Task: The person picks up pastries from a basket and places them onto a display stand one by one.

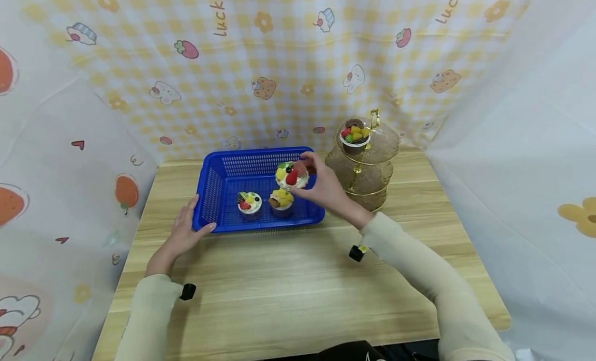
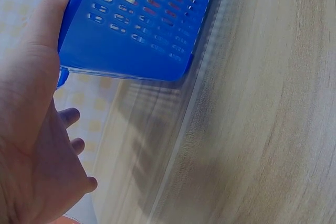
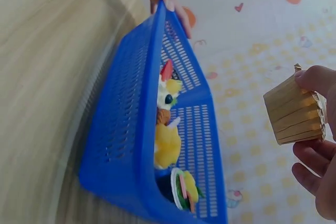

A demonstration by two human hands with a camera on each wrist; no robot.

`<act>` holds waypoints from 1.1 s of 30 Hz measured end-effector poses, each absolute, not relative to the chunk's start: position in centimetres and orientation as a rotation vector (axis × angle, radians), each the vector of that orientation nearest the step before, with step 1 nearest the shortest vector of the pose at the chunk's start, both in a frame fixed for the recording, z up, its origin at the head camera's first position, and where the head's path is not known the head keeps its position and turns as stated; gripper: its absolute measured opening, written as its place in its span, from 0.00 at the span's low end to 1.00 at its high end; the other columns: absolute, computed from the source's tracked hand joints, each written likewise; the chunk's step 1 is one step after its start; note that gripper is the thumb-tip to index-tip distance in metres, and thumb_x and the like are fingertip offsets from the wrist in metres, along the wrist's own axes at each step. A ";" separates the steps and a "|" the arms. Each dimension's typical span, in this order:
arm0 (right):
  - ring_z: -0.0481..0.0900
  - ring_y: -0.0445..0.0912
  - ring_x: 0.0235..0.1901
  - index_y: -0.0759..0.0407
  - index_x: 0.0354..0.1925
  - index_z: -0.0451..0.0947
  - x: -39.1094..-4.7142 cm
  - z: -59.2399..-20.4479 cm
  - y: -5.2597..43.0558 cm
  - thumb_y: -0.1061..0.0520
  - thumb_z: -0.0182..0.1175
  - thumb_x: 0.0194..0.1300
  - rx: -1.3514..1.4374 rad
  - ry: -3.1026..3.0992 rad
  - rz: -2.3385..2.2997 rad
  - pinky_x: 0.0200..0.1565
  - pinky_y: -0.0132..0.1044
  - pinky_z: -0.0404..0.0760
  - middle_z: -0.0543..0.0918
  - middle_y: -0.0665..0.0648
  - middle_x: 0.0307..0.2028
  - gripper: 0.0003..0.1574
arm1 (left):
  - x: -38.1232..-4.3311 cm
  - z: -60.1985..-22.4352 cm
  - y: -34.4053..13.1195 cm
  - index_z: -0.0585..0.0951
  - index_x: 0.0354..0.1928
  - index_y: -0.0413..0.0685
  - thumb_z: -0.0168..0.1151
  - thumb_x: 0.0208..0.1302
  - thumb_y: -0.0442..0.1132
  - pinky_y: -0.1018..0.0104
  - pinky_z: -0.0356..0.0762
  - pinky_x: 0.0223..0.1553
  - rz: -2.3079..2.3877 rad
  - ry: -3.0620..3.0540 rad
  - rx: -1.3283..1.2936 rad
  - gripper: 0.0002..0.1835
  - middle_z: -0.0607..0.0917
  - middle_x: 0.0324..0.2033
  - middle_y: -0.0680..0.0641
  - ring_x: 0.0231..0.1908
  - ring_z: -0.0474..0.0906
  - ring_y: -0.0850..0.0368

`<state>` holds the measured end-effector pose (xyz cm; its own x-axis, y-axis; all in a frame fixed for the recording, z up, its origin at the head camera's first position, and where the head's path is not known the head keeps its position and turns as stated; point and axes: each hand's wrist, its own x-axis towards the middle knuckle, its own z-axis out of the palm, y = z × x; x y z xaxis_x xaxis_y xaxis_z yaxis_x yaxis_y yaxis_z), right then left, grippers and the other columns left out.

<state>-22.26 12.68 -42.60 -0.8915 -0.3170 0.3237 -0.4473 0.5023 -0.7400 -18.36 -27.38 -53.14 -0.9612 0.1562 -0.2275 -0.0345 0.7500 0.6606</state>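
Observation:
My right hand (image 1: pixel 326 187) pinches a cupcake (image 1: pixel 292 176) topped with cream, a strawberry and other fruit, above the right part of the blue basket (image 1: pixel 261 228). Its gold pleated cup (image 3: pixel 294 111) shows in the right wrist view. At the basket's front left corner, my left hand (image 1: pixel 185 229) holds the rim, thumb over the edge. Inside stand a strawberry-topped cupcake (image 1: pixel 250 206) and a yellow-fruit cupcake (image 1: pixel 281 202). Another white-rimmed cupcake (image 3: pixel 184 190) shows in the basket in the right wrist view; the held cupcake and hand may hide it in the head view.
A tiered cake stand (image 1: pixel 388 144) with amber clear plates and a gold handle is right of the basket. A chocolate fruit cupcake (image 1: pixel 355 137) sits on its top plate. The wooden table (image 1: pixel 298 288) extends in front; a patterned curtain (image 1: pixel 261 66) hangs behind.

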 end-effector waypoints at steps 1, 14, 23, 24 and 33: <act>0.81 0.50 0.49 0.58 0.66 0.61 -21.8 -42.5 13.4 0.53 0.77 0.51 0.660 -2.577 1.340 0.54 0.46 0.81 0.82 0.59 0.52 0.51 | -18.4 -53.1 -27.3 0.28 0.78 0.65 0.58 0.66 0.62 0.20 0.30 0.67 1.018 2.680 0.097 0.56 0.35 0.78 0.33 0.75 0.27 0.26; 0.77 0.43 0.47 0.65 0.65 0.63 -16.8 -40.4 22.9 0.65 0.78 0.45 0.352 -2.439 1.305 0.49 0.21 0.75 0.82 0.63 0.49 0.52 | -18.4 -53.3 -27.3 0.27 0.77 0.67 0.57 0.66 0.64 0.20 0.29 0.66 1.026 2.664 0.108 0.55 0.33 0.79 0.37 0.76 0.25 0.27; 0.75 0.30 0.42 0.59 0.65 0.64 -17.7 -37.7 27.8 0.64 0.76 0.48 0.094 -2.330 1.238 0.51 0.25 0.74 0.82 0.62 0.49 0.49 | -18.3 -53.1 -27.6 0.27 0.78 0.66 0.57 0.66 0.63 0.20 0.30 0.66 1.017 2.670 0.102 0.56 0.34 0.78 0.34 0.75 0.26 0.26; 0.75 0.29 0.42 0.57 0.65 0.65 -18.0 -37.6 28.2 0.63 0.76 0.48 0.075 -2.318 1.230 0.51 0.25 0.74 0.82 0.61 0.48 0.48 | -18.2 -53.1 -27.6 0.27 0.78 0.65 0.57 0.66 0.63 0.20 0.30 0.66 1.021 2.668 0.108 0.56 0.33 0.78 0.34 0.75 0.26 0.26; 0.73 0.32 0.45 0.51 0.67 0.63 -21.5 -37.4 30.4 0.55 0.75 0.52 0.000 -2.358 1.162 0.53 0.26 0.70 0.82 0.60 0.49 0.48 | -18.3 -52.9 -27.4 0.29 0.78 0.63 0.58 0.67 0.61 0.20 0.30 0.66 1.031 2.672 0.113 0.55 0.35 0.78 0.32 0.75 0.27 0.24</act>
